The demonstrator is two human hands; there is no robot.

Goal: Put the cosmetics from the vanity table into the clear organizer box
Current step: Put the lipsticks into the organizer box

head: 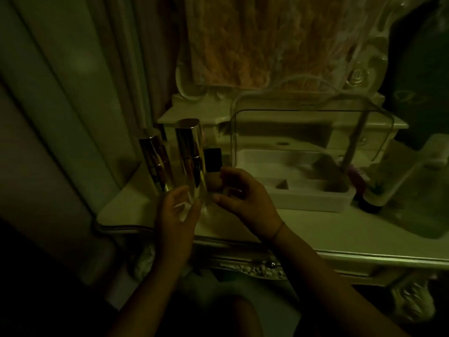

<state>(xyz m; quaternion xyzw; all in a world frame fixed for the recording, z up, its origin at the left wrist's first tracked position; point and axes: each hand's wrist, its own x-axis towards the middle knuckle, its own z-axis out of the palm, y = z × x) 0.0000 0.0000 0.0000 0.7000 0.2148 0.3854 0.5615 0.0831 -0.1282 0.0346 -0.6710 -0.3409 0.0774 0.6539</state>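
The view is very dim. On the left of the vanity table (pixel 315 229) stand two tall clear bottles with gold caps. My left hand (pixel 176 212) curls round the clear lower part of the nearer tall bottle (pixel 189 152); the other tall bottle (pixel 155 161) stands just left of it. A small bottle with a black cap (pixel 213 159) sits right behind the nearer bottle, and my right hand (pixel 243 193) closes its thumb and fingers round that bottle's body. The clear organizer box (pixel 313 199) stands to the right, its clear lid (pixel 291 110) raised and its white tray showing empty compartments.
A curtain hangs at the left. An ornate mirror frame (pixel 359 76) rises behind the box. Right of the box stands a small dark jar (pixel 371 203) with a purple item beside it. The table's carved front edge (pixel 255 266) runs below my wrists.
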